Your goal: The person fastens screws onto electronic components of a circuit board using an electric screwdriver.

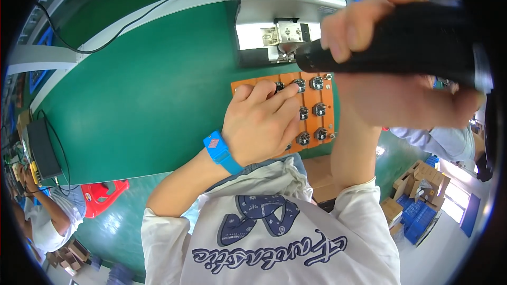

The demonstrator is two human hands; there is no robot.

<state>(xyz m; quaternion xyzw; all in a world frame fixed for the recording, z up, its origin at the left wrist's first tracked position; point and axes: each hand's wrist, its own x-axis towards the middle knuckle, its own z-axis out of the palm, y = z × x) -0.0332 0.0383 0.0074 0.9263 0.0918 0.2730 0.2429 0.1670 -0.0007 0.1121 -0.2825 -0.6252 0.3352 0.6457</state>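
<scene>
My right hand is wrapped around a thick black electric screwdriver, held level and close to the camera. Its narrow end points left, toward the metal pick-up part of a silver screw feeder; whether they touch is hard to tell. Under my left hand lies an orange fixture plate carrying rows of small metal-and-black components. The fingers of that hand are spread over the plate's left part, with fingertips at the far row. My palm hides several of the components. A blue strap circles my left wrist.
The green table spreads to the left, with a black cable along its far side. A black box stands at the left end. A red stool is below. Other people sit at both sides; boxes are stacked at right.
</scene>
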